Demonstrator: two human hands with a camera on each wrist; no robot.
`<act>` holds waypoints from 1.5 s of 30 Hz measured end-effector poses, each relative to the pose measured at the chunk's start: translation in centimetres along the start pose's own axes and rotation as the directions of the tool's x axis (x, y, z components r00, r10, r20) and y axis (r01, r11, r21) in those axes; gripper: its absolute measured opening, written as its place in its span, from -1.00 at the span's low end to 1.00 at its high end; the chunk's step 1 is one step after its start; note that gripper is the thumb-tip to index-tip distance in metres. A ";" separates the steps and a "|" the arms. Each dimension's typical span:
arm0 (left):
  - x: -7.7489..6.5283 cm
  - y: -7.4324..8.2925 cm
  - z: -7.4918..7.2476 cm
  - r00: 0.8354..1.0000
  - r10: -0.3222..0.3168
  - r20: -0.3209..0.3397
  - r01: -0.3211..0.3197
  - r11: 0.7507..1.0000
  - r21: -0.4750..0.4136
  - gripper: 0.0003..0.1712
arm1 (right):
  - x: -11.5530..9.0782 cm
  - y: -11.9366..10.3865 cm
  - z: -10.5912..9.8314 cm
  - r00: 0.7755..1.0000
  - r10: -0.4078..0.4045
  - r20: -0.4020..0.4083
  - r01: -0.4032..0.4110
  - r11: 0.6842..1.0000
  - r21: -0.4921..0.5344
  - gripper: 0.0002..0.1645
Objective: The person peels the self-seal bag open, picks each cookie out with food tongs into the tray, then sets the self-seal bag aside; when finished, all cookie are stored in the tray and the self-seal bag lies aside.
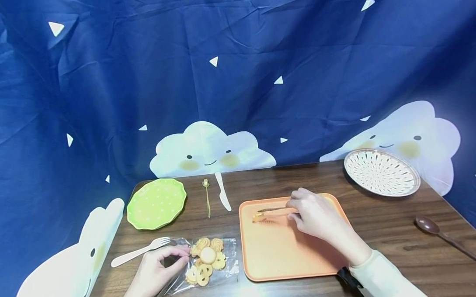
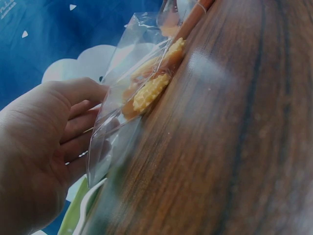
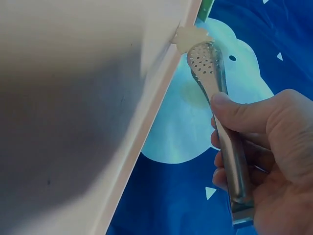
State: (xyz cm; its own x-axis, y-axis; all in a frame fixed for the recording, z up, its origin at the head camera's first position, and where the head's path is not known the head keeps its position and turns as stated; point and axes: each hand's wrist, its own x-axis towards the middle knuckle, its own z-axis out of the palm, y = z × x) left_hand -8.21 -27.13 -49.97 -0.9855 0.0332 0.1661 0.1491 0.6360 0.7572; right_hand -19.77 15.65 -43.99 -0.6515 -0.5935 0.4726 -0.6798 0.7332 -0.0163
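My right hand grips a pair of metal food tongs with perforated ends. At the tongs' tips is a small cookie, held over the left back part of the orange tray; its shadow falls close by. To the left of the tray lies a clear plastic bag, with several cookies of different shapes in a cluster. The left hand pinches the bag's left side between thumb and fingers. In the left wrist view, some of its fingers show behind the clear film.
A white fork lies left of the bag. Behind it are a green plate, a thin gold spoon and a white knife. On the right, a patterned oval dish stands near the back edge, with a brown spoon in front.
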 end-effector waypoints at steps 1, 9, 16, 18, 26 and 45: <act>0.0 0.0 0.0 1.000 -0.003 0.000 0.003 1.000 0.001 -0.90 | -0.1 0.0 -0.1 1.000 -0.001 0.003 0.001 1.000 0.005 -0.78; 0.1 -0.1 0.0 1.000 0.002 0.001 -0.002 1.000 0.006 -0.90 | -0.6 0.1 -0.4 0.996 0.033 0.081 -0.039 0.996 0.074 -0.77; 0.1 -0.2 0.0 1.000 0.004 0.003 -0.004 1.000 -0.008 -0.91 | -1.0 0.0 -0.5 0.990 0.075 0.123 -0.089 0.990 0.114 -0.74; 0.2 -0.2 0.0 1.000 0.012 0.000 -0.012 1.000 0.000 -0.92 | -1.2 0.0 -0.5 0.988 0.083 0.134 -0.099 0.988 0.117 -0.75; 0.5 -0.1 -0.3 1.000 0.012 -0.003 -0.012 1.000 0.015 -0.92 | -1.1 -0.2 -0.4 0.984 0.107 0.141 -0.125 0.984 0.125 -0.72; 0.0 0.2 -0.1 1.000 -0.020 -0.023 0.021 1.000 0.016 -0.93 | 2.1 -8.1 1.9 0.956 -0.157 0.249 0.089 0.961 0.262 -0.79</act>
State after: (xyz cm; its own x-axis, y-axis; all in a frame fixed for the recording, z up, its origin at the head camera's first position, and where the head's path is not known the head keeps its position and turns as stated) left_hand -8.13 -27.11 -49.75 -0.9863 0.0028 0.1651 0.1275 0.6486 0.7504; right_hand -16.25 7.86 -44.54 -0.5999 -0.7649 0.2345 -0.7997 0.5646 -0.2042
